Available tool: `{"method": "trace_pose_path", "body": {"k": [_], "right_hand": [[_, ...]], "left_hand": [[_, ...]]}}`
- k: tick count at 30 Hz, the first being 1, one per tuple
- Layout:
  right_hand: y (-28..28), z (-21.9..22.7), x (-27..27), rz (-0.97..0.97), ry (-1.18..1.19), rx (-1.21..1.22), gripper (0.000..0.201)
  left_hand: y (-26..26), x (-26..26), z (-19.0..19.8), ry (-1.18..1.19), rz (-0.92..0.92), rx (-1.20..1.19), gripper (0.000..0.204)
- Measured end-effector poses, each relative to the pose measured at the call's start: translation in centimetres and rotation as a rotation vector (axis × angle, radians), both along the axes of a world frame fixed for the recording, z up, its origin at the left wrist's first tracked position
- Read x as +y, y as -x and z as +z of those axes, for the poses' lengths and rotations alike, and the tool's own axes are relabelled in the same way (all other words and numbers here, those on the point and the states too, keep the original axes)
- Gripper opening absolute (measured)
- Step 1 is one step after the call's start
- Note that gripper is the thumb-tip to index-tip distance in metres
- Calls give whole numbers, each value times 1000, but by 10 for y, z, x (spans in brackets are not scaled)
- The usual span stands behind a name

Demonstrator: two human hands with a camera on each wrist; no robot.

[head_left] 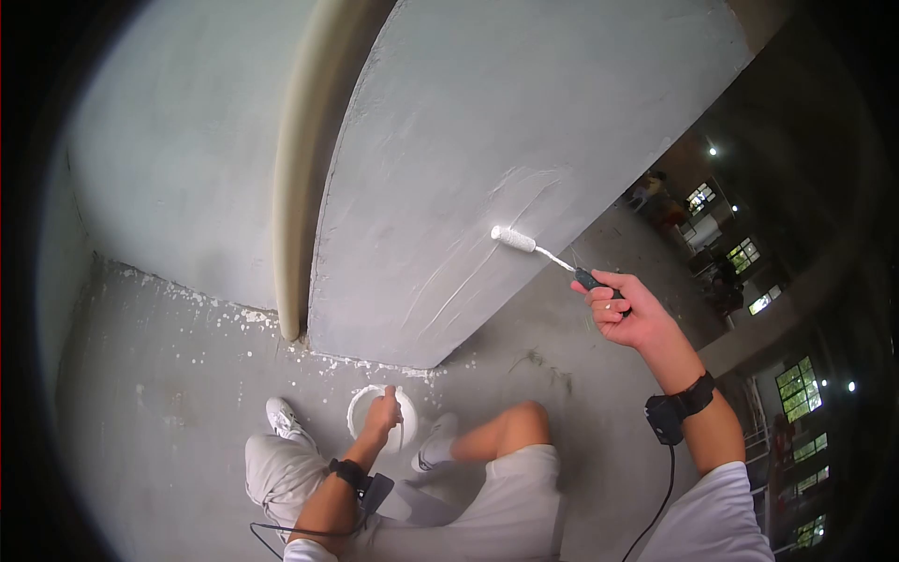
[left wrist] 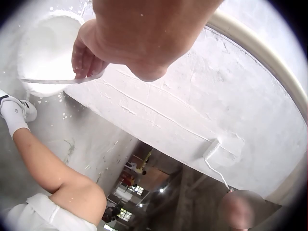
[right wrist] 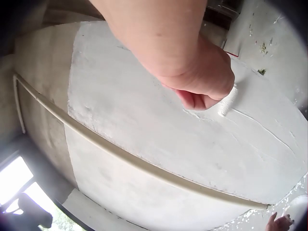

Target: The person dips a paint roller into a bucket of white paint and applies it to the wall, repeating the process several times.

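Roller touches the pale wall amid raised streaks, my right grip curled round its dark handle. My left grip clasps the thin bail of the white bucket between my shoes. One sock bears a mark too small for me to read.

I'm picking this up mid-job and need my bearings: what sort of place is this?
Probably a room in a building under construction or renovation. A paint roller is at a streaked wall, a bucket holds something white, and white spatters dot the grey floor.
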State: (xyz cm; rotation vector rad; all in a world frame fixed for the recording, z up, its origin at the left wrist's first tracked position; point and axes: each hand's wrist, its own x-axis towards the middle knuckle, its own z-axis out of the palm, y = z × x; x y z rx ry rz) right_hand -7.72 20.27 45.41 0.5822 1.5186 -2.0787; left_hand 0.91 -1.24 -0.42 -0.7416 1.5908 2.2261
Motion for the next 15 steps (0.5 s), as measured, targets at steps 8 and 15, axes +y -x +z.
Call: {"method": "trace_pose_path", "body": {"k": [8, 15], "right_hand": [[31, -104, 3, 59, 83, -119, 28], [66, -208, 2, 25, 157, -292, 28]], "left_hand": [[-4, -7, 14, 7, 11, -35, 52], [-10, -8, 21, 10, 36, -113, 51]]}}
